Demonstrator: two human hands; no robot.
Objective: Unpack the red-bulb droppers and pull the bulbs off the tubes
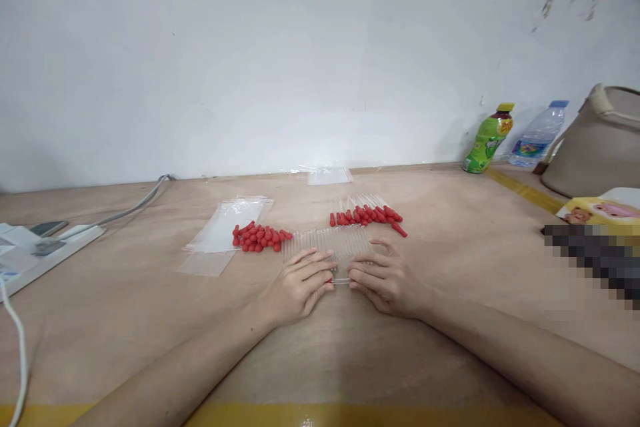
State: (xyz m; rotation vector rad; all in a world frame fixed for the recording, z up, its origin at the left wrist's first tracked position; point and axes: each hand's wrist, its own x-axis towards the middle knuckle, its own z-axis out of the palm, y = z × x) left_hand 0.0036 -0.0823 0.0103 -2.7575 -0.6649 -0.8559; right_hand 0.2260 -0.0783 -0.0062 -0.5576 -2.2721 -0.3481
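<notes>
My left hand (302, 284) and my right hand (384, 277) rest close together on the table. A thin clear glass dropper tube (341, 281) lies sideways between their fingertips, pinched at both ends. A bit of red shows at my left fingertips, probably a rubber bulb, mostly covered by the fingers. Just beyond my hands a row of bare clear tubes (325, 240) lies side by side. Left of that row is a heap of loose red rubber bulbs (260, 237). Behind it to the right, several droppers with red bulbs (367, 215) lie with their tubes pointing toward the wall.
Clear plastic bags (225, 225) are stacked at left, and another bag (330, 176) lies by the wall. A power strip (60, 250) with cables sits far left. A green bottle (489, 139), a water bottle (539, 135), a beige bag (593, 140) and a yellow packet (600, 210) stand right.
</notes>
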